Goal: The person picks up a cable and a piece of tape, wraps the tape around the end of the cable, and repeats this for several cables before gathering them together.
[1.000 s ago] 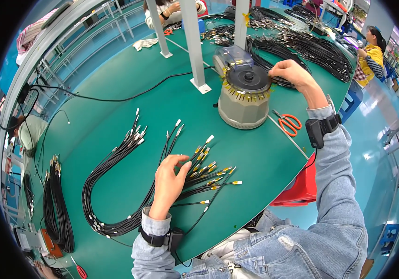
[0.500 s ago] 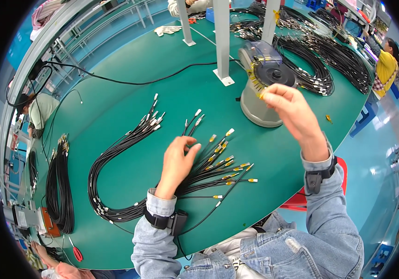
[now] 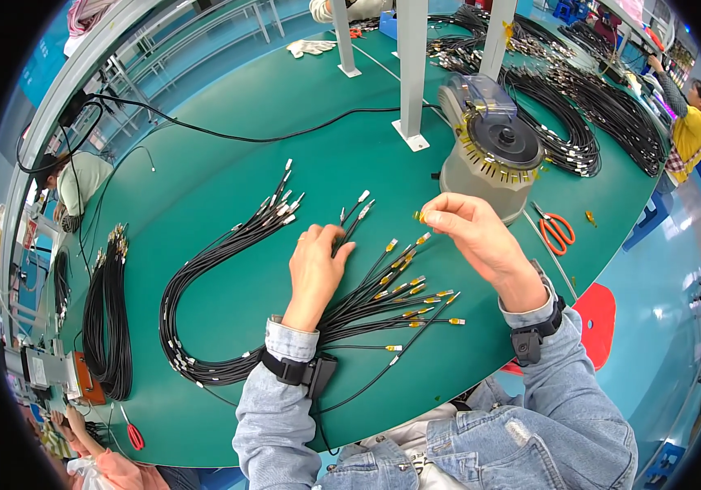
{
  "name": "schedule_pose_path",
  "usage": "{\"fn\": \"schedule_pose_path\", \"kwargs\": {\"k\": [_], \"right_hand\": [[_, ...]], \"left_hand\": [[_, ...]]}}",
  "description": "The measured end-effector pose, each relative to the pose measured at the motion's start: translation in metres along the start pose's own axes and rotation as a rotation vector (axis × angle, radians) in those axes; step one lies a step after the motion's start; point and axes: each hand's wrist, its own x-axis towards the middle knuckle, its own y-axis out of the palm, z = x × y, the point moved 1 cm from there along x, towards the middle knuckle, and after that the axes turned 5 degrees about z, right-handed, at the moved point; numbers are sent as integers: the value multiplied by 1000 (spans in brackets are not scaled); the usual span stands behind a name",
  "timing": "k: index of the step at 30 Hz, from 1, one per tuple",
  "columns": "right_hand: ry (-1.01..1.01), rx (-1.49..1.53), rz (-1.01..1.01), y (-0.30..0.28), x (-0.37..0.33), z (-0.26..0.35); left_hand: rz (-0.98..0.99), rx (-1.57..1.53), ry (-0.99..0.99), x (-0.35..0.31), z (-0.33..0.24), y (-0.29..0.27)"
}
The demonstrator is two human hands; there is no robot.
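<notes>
Cables (image 3: pixel 175 314) lie before us in the head view, a black bundle curved into a U on the green table (image 3: pixel 220 175). Our right hand (image 3: pixel 481 245) has thumb and forefinger closed on a small piece of yellow tape (image 3: pixel 419 216), just beyond the fanned ends. Our left hand (image 3: pixel 316 269) is half curled over the bundle's right side; it seems to have a cable between thumb and fingers, though we cannot tell how firmly.

To handle the tape well, we would pinch only its edge, keep it flat, and part one cable from its neighbours.

The ends fanning right mostly carry yellow bands (image 3: pixel 407 260) behind pale tips; the far left cluster shows white tips (image 3: pixel 288 207). The round dispenser (image 3: pixel 485 184), ringed with yellow strips, stands far right, orange-handled scissors (image 3: pixel 558 233) beside it.
</notes>
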Motion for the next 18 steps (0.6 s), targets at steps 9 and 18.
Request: {"fn": "schedule_pose_path", "kwargs": {"k": [9, 18], "right_hand": [[38, 28, -5, 12, 1, -15], [-43, -14, -106, 37, -13, -30]], "left_hand": [[-80, -91, 149, 22, 1, 14], [183, -1146, -179, -23, -56, -23]]}}
